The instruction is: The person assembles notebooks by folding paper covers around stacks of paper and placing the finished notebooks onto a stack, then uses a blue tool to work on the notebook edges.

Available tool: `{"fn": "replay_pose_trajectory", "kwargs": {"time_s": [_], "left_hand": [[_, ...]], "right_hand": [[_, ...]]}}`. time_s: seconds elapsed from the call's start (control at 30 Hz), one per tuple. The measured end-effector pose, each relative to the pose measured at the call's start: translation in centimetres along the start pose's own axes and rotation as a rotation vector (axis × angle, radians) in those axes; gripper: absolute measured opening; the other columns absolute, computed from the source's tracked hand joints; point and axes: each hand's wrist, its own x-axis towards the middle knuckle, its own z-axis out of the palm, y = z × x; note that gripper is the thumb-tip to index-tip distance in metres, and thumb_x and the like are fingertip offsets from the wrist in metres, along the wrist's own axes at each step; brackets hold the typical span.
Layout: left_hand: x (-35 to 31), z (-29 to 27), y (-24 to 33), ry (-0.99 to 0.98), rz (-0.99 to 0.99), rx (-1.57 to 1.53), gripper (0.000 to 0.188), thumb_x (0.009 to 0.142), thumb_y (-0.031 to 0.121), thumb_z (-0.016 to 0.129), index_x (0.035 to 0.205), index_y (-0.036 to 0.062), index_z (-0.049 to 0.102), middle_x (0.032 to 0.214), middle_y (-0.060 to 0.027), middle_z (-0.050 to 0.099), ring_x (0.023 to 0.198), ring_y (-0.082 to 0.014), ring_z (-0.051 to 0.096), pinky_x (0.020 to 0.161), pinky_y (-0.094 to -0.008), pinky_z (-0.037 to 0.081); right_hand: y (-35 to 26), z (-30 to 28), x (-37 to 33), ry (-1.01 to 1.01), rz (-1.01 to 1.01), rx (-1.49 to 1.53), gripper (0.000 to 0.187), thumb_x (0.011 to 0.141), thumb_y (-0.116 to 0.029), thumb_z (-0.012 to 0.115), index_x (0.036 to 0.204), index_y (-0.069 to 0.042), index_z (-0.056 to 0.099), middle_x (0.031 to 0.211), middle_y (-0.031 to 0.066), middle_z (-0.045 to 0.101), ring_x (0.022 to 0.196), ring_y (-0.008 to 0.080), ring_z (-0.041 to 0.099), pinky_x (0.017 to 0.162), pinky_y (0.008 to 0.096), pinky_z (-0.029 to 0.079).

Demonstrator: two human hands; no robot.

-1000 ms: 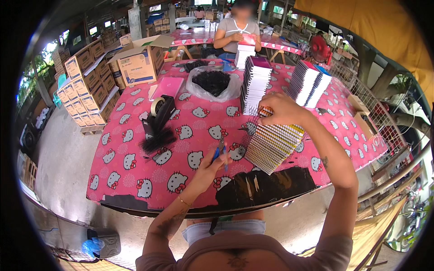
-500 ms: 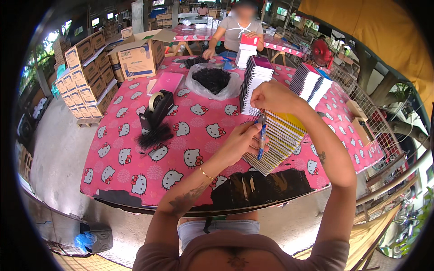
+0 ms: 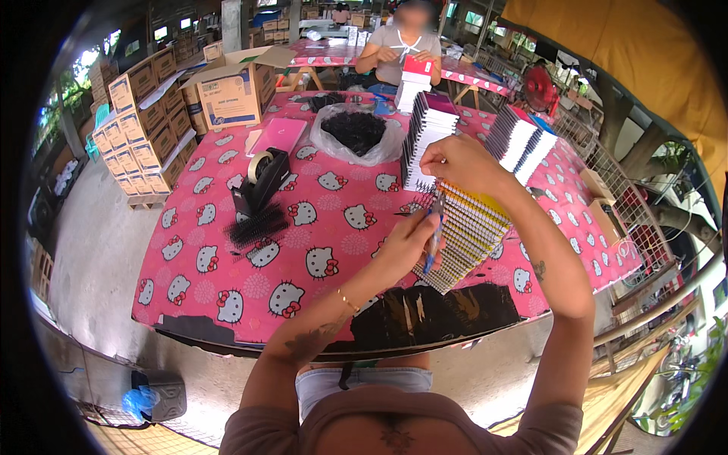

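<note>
My left hand (image 3: 413,244) is wrapped round blue-handled pliers (image 3: 436,227), whose jaws point up to the far corner of a stack of spiral notebooks (image 3: 474,239) with yellow covers. My right hand (image 3: 455,161) is closed in a pinch just above that corner. What its fingertips hold, if anything, is too small to make out. Behind it rises a tall stack of black-coil notebooks (image 3: 426,140). A bundle of loose black coils (image 3: 258,226) lies left of my left hand, next to a black tape dispenser (image 3: 262,182).
A clear plastic bag of black coils (image 3: 355,135) and a pink cover sheet (image 3: 279,136) lie farther back. More notebooks (image 3: 522,140) stand at the right. Cardboard boxes (image 3: 231,95) are at the far left. Across the pink patterned table (image 3: 341,197) sits a person (image 3: 402,53) by a white stack with a red top.
My left hand and the pliers have shifted slightly left and down, and the pliers have tilted. My right hand stays by the notebook corner. The person opposite has lifted a hand from the table.
</note>
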Motion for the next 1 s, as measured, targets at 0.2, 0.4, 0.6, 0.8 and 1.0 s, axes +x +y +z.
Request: {"fn": "replay_pose_trajectory", "kwargs": {"time_s": [0.2, 0.4, 0.6, 0.8, 1.0], "left_hand": [[-0.9, 0.1, -0.8, 0.091, 0.09, 0.058, 0.048, 0.106, 0.037, 0.046, 0.139, 0.0023, 0.048, 0.107, -0.0119, 0.065, 0.096, -0.0237, 0.07, 0.083, -0.0381, 0.057], [0.4, -0.9, 0.0, 0.016, -0.026, -0.024, 0.047, 0.106, 0.038, 0.046, 0.135, 0.0013, 0.049, 0.107, -0.0134, 0.065, 0.094, -0.0258, 0.071, 0.075, -0.0385, 0.06], [1.7, -0.4, -0.1, 0.037, 0.041, -0.083, 0.045, 0.106, 0.039, 0.045, 0.13, 0.0011, 0.05, 0.09, -0.0089, 0.061, 0.075, -0.0212, 0.068, 0.064, -0.0359, 0.06], [0.9, -0.9, -0.8, -0.065, -0.001, -0.061, 0.043, 0.106, 0.037, 0.045, 0.129, 0.001, 0.05, 0.092, -0.0102, 0.063, 0.075, -0.0226, 0.068, 0.064, -0.0385, 0.061], [0.8, -1.1, -1.2, -0.001, -0.011, -0.086, 0.044, 0.106, 0.036, 0.045, 0.13, -0.0016, 0.047, 0.113, -0.0205, 0.067, 0.093, -0.0301, 0.073, 0.066, -0.0413, 0.061]], "right_hand": [[1.0, 1.5, 0.4, 0.085, -0.106, 0.045, 0.032, 0.092, -0.034, 0.067, 0.105, -0.005, 0.071, 0.097, 0.018, 0.071, 0.096, 0.0322, 0.068, 0.084, 0.0456, 0.052], [-2.7, -0.1, 0.6, -0.286, 0.122, -0.338, 0.045, 0.087, -0.051, 0.066, 0.098, -0.007, 0.071, 0.095, 0.0182, 0.071, 0.096, 0.0364, 0.067, 0.085, 0.0515, 0.049], [-0.5, 0.3, 0.8, -0.254, 0.125, -0.302, 0.043, 0.087, -0.05, 0.066, 0.093, -0.007, 0.071, 0.09, 0.0166, 0.071, 0.09, 0.0354, 0.068, 0.079, 0.0468, 0.051], [-0.1, 1.0, 0.6, -0.17, 0.111, -0.303, 0.038, 0.094, -0.044, 0.057, 0.098, -0.006, 0.066, 0.093, 0.0173, 0.07, 0.09, 0.0364, 0.067, 0.078, 0.0484, 0.05], [0.4, 2.0, 1.1, -0.149, -0.025, -0.325, 0.037, 0.097, -0.041, 0.054, 0.102, -0.006, 0.064, 0.094, 0.0177, 0.07, 0.091, 0.0371, 0.067, 0.078, 0.0493, 0.05]]}}
